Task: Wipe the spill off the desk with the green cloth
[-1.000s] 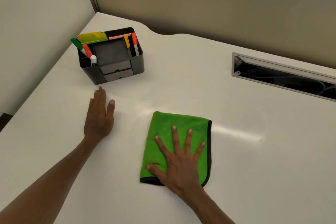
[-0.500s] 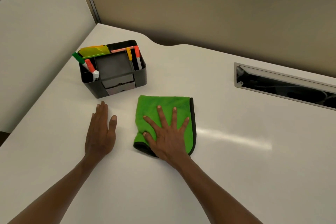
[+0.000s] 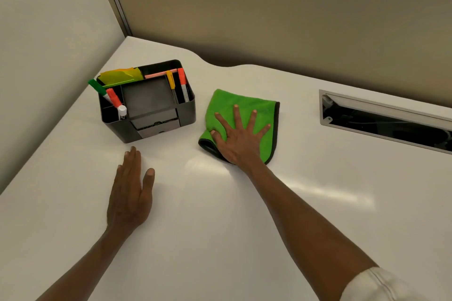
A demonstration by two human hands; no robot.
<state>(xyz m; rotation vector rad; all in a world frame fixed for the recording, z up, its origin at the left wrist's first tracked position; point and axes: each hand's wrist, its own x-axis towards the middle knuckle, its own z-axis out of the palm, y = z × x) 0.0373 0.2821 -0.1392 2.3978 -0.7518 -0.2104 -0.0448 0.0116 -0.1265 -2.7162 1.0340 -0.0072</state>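
Note:
The green cloth, folded and edged in black, lies flat on the white desk just right of the organiser. My right hand presses down on its near half with fingers spread wide. My left hand rests palm down on the bare desk in front of the organiser, fingers together, holding nothing. I can make out no spill on the desk, only glare streaks near the cloth.
A black desk organiser with markers and yellow notes stands left of the cloth. A recessed cable slot opens in the desk at the right. Beige partition walls close off the back and left.
My right hand has pushed the green cloth away from me across the desk, until it lies beside the organiser. My left hand has stayed flat in place.

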